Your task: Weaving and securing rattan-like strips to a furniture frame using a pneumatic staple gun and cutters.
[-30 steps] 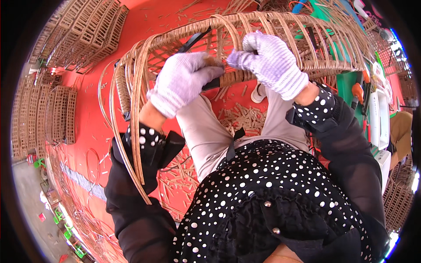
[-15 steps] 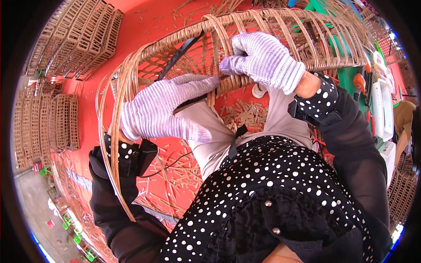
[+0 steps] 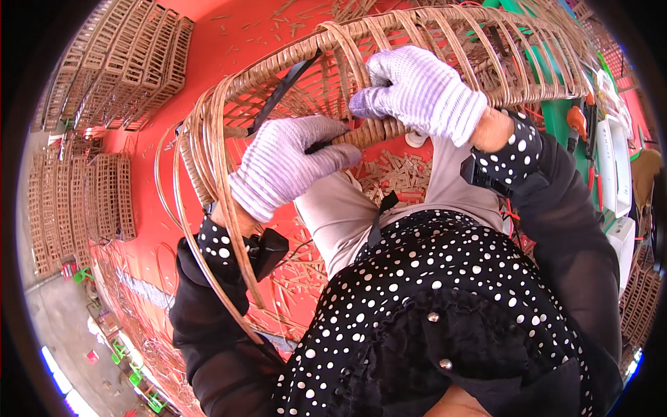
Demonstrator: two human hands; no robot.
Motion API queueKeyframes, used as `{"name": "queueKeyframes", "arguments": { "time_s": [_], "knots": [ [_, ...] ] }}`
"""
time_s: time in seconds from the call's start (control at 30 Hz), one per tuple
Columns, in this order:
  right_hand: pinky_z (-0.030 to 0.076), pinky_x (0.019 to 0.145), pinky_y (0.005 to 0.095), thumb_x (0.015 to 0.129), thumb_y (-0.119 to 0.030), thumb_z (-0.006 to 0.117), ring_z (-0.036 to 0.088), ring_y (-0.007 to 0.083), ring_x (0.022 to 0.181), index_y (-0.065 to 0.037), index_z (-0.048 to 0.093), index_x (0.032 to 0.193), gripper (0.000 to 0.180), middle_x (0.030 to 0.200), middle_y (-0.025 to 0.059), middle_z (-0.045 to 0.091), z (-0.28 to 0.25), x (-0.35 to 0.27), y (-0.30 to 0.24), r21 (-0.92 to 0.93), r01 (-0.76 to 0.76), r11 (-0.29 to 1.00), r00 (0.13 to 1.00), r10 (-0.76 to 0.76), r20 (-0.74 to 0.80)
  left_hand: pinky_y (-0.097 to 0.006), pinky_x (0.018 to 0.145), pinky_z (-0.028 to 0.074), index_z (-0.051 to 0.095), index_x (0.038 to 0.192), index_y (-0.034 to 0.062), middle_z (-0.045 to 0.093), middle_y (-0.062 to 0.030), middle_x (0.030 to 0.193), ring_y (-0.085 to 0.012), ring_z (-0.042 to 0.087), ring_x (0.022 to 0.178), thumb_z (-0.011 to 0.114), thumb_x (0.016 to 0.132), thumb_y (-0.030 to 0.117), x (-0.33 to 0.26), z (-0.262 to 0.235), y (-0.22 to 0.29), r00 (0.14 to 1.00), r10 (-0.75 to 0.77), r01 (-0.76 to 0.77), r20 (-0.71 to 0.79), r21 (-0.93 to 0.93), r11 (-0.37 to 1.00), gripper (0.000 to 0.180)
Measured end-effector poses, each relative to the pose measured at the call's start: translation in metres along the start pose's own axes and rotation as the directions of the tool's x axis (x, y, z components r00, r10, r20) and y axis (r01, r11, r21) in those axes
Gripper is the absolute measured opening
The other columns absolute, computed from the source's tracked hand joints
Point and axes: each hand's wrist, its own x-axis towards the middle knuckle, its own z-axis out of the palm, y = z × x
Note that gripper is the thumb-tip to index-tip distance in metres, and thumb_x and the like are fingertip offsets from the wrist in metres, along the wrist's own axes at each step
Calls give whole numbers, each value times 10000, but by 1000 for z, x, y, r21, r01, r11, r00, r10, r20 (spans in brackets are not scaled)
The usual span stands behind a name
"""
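"Basket (image 3: pixel 379 33) check: where is it, and how far along?"

"I see it tipped on its side over the legs (image 3: pixel 333 215), its long rim (image 3: pixel 274 62) curving across my feed. I'd call it well advanced but unfinished. The body is woven, and strips are wrapped closely along much of the upper rim and around the curved left end. Wider gaps show between the slats toward the right; I can't tell whether those are meant to be filled."

"What's left, then?"

"Loose strips (image 3: pixel 219 139) hang down at the left, untucked and untrimmed, so I judge that end wants finishing. A black strap (image 3: pixel 286 87) crosses the open side; its purpose isn't clear to me."

"And the 2 hands?"

"Both are gloved. The right hand (image 3: pixel 427 94) is curled in tight, gripping the basket by its lower edge; exactly which strip it pinches is hidden from me. The left hand (image 3: pixel 288 163) is at that same edge, thumb and fingers bent, and I can't tell if they have a hold."

"Any labels you can read?"

"None on the basket. The white container (image 3: pixel 614 167) at the right carries faint marks, too small for me. I find no brand on the stacked baskets (image 3: pixel 128 59) either."
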Motion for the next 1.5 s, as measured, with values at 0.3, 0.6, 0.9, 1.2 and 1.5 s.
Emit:
{"name": "queueKeyframes", "arguments": {
  "time_s": [0.3,0.6,0.9,1.2,1.5],
  "knots": [
    [458,550,386,745,-309,608,611,278,584,11,595,686,326,627,176,582,2,18,7,-108,164,980,966,-138,218,-247,716,469,500,1192,34,632,-94,910,-93,585,788,670,767,124,-4,7,-3,978,183,-200,-103,-201,959,466],
    [454,582,382,731,-290,643,587,313,613,-15,600,760,279,634,155,574,1,11,-4,119,-90,989,990,76,114,-216,592,459,489,1220,49,598,-15,834,-41,512,636,674,744,68,8,-1,-10,971,136,-68,196,-319,945,511],
    [445,821,324,752,-110,641,577,234,934,-6,594,998,271,1019,122,598,-114,-121,143,-154,-103,983,543,-74,-837,-265,649,489,499,1151,-33,554,-107,1132,-133,574,802,664,688,-14,10,6,-13,985,56,-24,163,-191,981,492],
    [398,911,368,670,-594,594,528,315,1058,12,488,1137,773,1094,188,572,-156,-205,369,-34,-916,400,303,633,-712,-218,465,438,534,1106,30,600,-42,739,-70,526,534,699,729,70,-2,9,-23,984,167,-161,67,-84,983,414],
    [453,620,348,683,-183,634,554,211,699,-58,588,771,160,718,100,574,-194,-169,446,-369,-842,393,529,733,-427,-284,684,519,570,1116,69,651,-136,870,-233,657,752,696,707,121,4,6,1,970,240,-242,32,92,966,431]
  ]
}}
